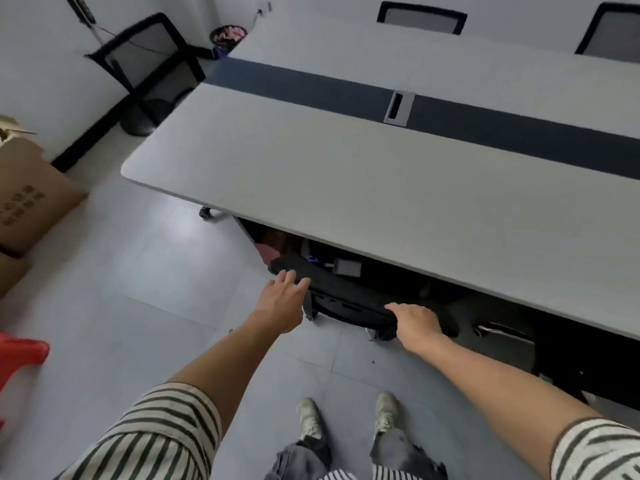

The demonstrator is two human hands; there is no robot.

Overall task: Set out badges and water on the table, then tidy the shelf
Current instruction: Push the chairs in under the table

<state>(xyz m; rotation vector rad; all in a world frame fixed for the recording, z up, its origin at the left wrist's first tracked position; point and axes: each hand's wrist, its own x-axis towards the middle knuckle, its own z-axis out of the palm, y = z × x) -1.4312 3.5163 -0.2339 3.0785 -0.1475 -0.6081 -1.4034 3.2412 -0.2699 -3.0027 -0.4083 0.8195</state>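
Pale shoes (311, 420) stand on the grey tiled floor (156, 271) at the bottom of the view, with striped sleeves (166, 427) to either side and both arms stretched forward. Ahead of them the left hand (280, 299) is spread, fingers straight and apart, the tips just at the top edge of a black bag (346, 292); it pinches nothing. The right hand (419, 323) lies on the bag's nearer edge with the thumb pointing inward. Its fingers go over the far side out of sight, so I cannot tell whether they close on the fabric.

The bag sits tucked under the near edge of the table (346, 174), its mouth gaping, a small grey block (347, 266) showing inside. No badges or water show anywhere, and my guess is that they are in this bag. It looks soft and slumped, so it will probably sag and spill if lifted by one side, and bottles inside would make it heavy. A firm hold on both sides of the rim, or on a strap, seems best.

Beyond, the tabletop carries a dark strip (311, 81) with a cable hatch (399, 107). Farther off stand a cardboard box (31, 195) at the far left and a mesh chair (152, 64) by the wall
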